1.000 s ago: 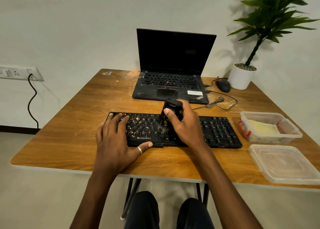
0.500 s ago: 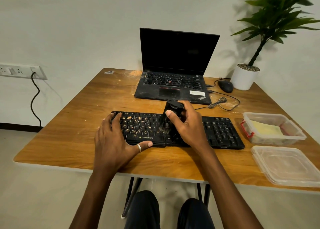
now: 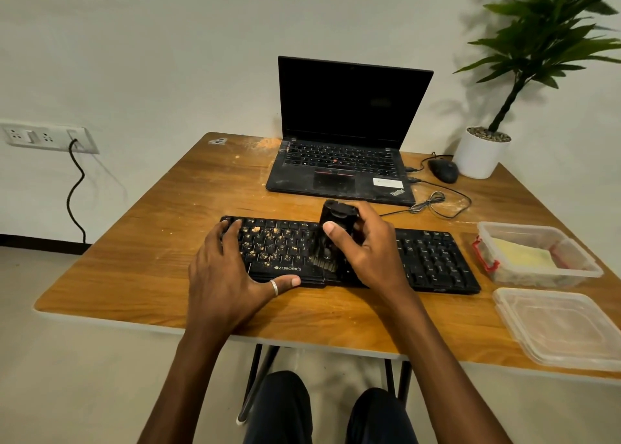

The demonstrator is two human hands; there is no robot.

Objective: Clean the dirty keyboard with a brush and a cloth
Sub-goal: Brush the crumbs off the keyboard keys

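Clearly the brushing step is in hand: the right hand point(image 3: 368, 253) grips the black brush point(image 3: 331, 235), bristles down on the middle of the keyboard point(image 3: 431, 258) at frame centre, while the left hand point(image 3: 223, 275) lies open and flat on its crumb-strewn left end. Next, I judge, the brush must sweep left through those crumbs; the yellow cloth point(image 3: 522, 256) waits in a tub point(image 3: 586, 270) at right. The wooden counter point(image 3: 161, 242) is dusty, set against a white wall point(image 3: 168, 57) with a socket point(image 3: 43, 136) at left.
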